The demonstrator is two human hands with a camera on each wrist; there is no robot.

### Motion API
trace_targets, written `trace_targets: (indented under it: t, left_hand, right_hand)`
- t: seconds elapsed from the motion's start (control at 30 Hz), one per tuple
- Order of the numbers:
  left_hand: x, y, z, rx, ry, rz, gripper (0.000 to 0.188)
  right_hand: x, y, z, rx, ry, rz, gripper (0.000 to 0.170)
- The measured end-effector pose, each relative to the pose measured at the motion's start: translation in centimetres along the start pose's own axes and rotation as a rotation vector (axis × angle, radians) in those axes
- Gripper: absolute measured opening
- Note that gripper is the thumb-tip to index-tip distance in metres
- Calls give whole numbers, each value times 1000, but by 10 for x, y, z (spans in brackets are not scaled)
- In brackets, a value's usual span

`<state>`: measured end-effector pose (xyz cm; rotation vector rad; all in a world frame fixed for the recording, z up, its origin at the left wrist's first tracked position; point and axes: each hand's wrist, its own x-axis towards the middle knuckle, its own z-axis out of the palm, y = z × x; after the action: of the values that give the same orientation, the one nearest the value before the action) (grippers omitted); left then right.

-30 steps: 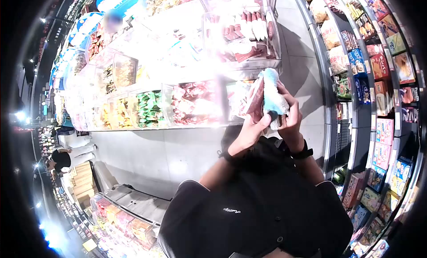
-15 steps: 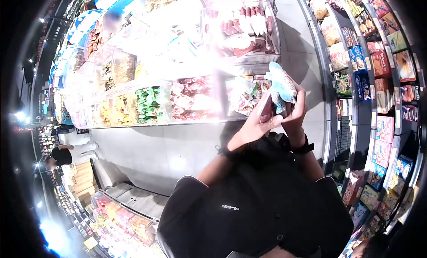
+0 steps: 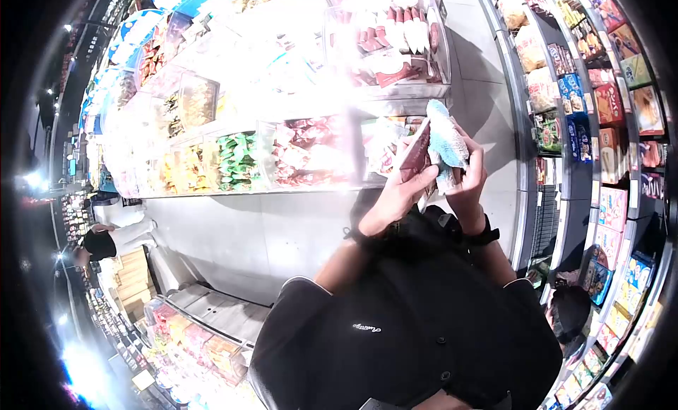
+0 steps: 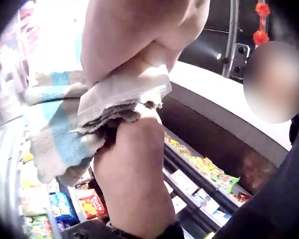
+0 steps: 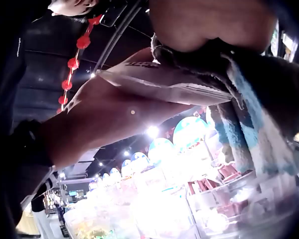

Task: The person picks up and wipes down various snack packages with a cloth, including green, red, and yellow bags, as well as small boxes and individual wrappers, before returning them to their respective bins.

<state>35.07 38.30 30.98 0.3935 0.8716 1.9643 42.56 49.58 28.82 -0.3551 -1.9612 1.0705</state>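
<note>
In front of the chest, both hands hold a dark red packet (image 3: 417, 158) and a light blue and white striped cloth (image 3: 446, 138) close together. My left hand (image 3: 397, 204) grips the packet from the left, its thumb lying across the near side. On the other side, my right hand (image 3: 472, 178) has its fingers curled round the cloth. From the left wrist, the packet's pale side (image 4: 124, 94) and ragged end show between the two hands, with the fuzzy cloth (image 4: 65, 127) hanging beside it. The right wrist view also has the pale packet (image 5: 169, 85) between the hands.
Clear bins of wrapped sweets (image 3: 307, 159) line the bright display ahead, with a bin of dark red packets (image 3: 399, 39) farther back. Shelves of boxed snacks (image 3: 611, 103) stand on the right. One person (image 3: 571, 311) is at lower right, another (image 3: 102, 244) at far left.
The cloth and hands have shifted slightly right. The packet tipped down between the hands, then came back up with its dark red face showing. Another person's head has appeared at lower right.
</note>
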Motion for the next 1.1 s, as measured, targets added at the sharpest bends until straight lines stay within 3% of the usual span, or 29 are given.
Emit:
trace_targets:
  t: [0.07,0.1,0.17,0.2,0.33,0.37,0.43,0.47,0.5,0.57,0.67,0.77,0.83,0.97,1.1]
  left_hand:
    - [3,7,2,-133,89,-10,51]
    - [5,10,0,-55,150,26,47]
    - [7,11,-14,-1,158,22,45]
    - [11,7,-21,-155,127,27,42]
    - [12,11,-32,-42,214,92,37]
    - [12,14,-34,-41,201,101,35]
    - [10,19,-38,-38,179,120,31]
    - [9,14,-39,-143,246,130,28]
    - [8,13,-40,-116,253,128,28]
    - [10,16,-39,-60,264,123,28]
    - [15,8,-34,-51,337,103,36]
    - [23,9,-22,380,336,225,42]
    - [24,7,-23,377,371,143,53]
    - [24,-9,-39,97,242,55,48]
    - [16,-16,-34,-175,233,41,51]
  right_hand:
    - [3,-5,2,9,5,21,36]
    - [3,-4,1,20,-1,15,34]
    - [-7,8,-1,112,-28,27,29]
    - [-11,12,-2,112,-47,26,26]
    - [-15,17,-8,161,-59,222,26]
    - [-14,21,-11,215,-65,314,28]
    - [-8,27,-12,300,-48,320,28]
    - [-7,34,-15,330,-73,408,30]
    - [-9,37,-14,507,-59,494,33]
    - [-10,39,-12,379,-81,371,36]
    - [-13,33,-2,426,-97,278,43]
    - [-6,3,10,412,-89,231,47]
    - [-9,4,17,394,-46,219,48]
    - [-2,15,23,210,-91,94,32]
    - [7,12,27,85,-140,56,34]
